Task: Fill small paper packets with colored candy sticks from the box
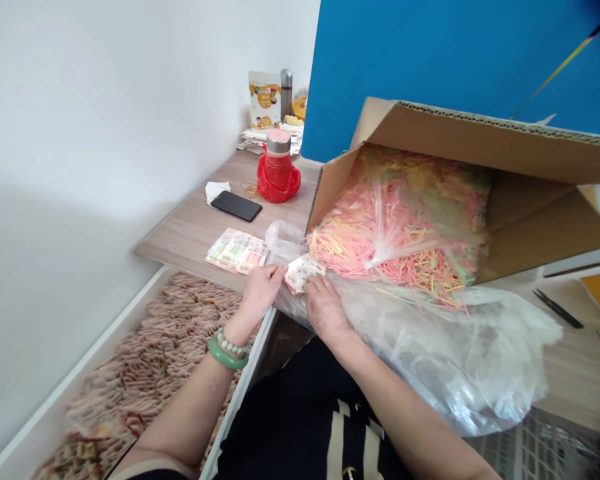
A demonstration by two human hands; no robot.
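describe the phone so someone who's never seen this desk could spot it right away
Start at the big tipped cardboard box full of coloured sticks, then look left across the wooden desk to the red bottle. Just in front of it, toward the wall, lies the phone. It is the only flat, glossy black slab there, beside a crumpled white tissue.

I see a matt brown corrugated cardboard box (480,133) at right, with thin clear plastic sheeting (470,353), crinkled and glossy, spilling from it over bright paper-like sticks (380,233). My hands pinch a small shiny plastic packet (303,272). The tabletop (190,230) is smooth, matt wood-grain laminate. Far left lie a glossy black phone (237,205) and a red bottle (278,170) with a dull metal cap. A polished green bangle (225,355) looks stone-like.
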